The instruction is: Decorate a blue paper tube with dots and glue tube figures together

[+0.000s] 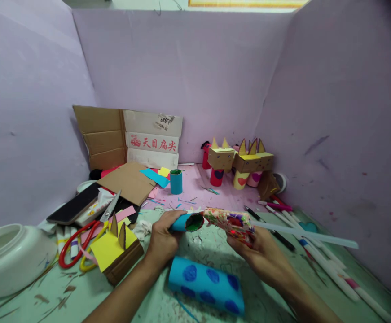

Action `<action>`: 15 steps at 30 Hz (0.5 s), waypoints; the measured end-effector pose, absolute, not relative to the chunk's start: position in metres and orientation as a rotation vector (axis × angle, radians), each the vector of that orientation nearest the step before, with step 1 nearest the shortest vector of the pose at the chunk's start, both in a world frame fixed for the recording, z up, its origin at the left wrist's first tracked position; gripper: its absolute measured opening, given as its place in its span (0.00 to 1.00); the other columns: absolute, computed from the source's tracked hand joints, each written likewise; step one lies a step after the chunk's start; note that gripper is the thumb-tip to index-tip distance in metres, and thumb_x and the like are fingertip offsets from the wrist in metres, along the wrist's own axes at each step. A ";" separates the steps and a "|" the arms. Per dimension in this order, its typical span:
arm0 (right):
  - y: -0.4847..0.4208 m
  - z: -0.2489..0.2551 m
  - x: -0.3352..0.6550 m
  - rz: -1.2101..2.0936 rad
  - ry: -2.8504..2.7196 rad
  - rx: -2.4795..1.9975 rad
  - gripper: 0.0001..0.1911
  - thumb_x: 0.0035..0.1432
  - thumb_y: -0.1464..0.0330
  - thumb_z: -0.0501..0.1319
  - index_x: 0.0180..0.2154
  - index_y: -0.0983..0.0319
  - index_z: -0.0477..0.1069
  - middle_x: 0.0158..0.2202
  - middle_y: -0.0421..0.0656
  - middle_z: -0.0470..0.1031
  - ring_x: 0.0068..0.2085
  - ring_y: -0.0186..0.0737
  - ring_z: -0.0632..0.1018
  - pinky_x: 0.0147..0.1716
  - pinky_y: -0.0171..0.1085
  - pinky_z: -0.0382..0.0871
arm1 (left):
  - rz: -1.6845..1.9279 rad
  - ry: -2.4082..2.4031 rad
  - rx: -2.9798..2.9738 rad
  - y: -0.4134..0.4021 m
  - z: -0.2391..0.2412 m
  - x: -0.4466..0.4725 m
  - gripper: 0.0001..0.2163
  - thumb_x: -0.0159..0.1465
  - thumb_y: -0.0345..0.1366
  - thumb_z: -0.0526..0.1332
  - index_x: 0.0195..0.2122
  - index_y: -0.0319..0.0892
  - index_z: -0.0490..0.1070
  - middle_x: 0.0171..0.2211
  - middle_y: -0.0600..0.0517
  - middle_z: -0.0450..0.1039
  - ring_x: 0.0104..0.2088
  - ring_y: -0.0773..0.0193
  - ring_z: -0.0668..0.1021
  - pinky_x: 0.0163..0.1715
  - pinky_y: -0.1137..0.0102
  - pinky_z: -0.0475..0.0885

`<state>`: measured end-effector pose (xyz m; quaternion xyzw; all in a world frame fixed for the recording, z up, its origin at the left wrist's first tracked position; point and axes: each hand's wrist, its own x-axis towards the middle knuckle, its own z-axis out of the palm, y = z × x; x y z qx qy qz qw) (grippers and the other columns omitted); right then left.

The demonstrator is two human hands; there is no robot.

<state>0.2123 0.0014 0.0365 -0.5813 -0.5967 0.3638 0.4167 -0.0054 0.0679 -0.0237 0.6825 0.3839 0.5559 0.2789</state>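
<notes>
My left hand (pixel 163 237) is closed around a small blue paper tube (pixel 187 222) with a dark green inside, its open end turned to the right. My right hand (pixel 259 249) grips a glue gun (pixel 230 222) with a flowered casing and a small red light, its nozzle at the tube's rim and a long white glue stick (pixel 306 235) running out to the right. Just below both hands a larger blue tube with dark blue dots (pixel 206 285) lies on the green mat.
At the left are a box with yellow paper and brown ears (pixel 117 251), red-handled scissors (pixel 81 244), a phone (pixel 74 204), a white jar (pixel 8 258) and cardboard (pixel 128 137). Cardboard animal figures (pixel 239 163) and a small blue tube (pixel 176 181) stand behind; pens (pixel 316 255) lie right.
</notes>
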 end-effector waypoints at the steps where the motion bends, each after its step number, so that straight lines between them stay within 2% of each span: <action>1: 0.001 0.037 0.212 0.923 -1.495 -1.456 0.13 0.46 0.58 0.60 0.26 0.62 0.68 0.21 0.36 0.58 0.23 0.34 0.60 0.22 0.33 0.54 | 1.488 1.034 1.819 0.068 -0.024 -0.005 0.18 0.50 0.24 0.61 0.41 0.43 0.80 0.41 0.49 0.81 0.44 0.55 0.80 0.50 0.58 0.73; 15: 0.003 0.028 0.217 0.858 -1.531 -1.495 0.13 0.48 0.58 0.61 0.25 0.62 0.67 0.21 0.38 0.61 0.25 0.36 0.62 0.23 0.35 0.56 | 1.481 1.060 1.752 0.067 -0.023 -0.005 0.17 0.50 0.26 0.64 0.42 0.44 0.80 0.42 0.48 0.81 0.44 0.54 0.80 0.51 0.60 0.72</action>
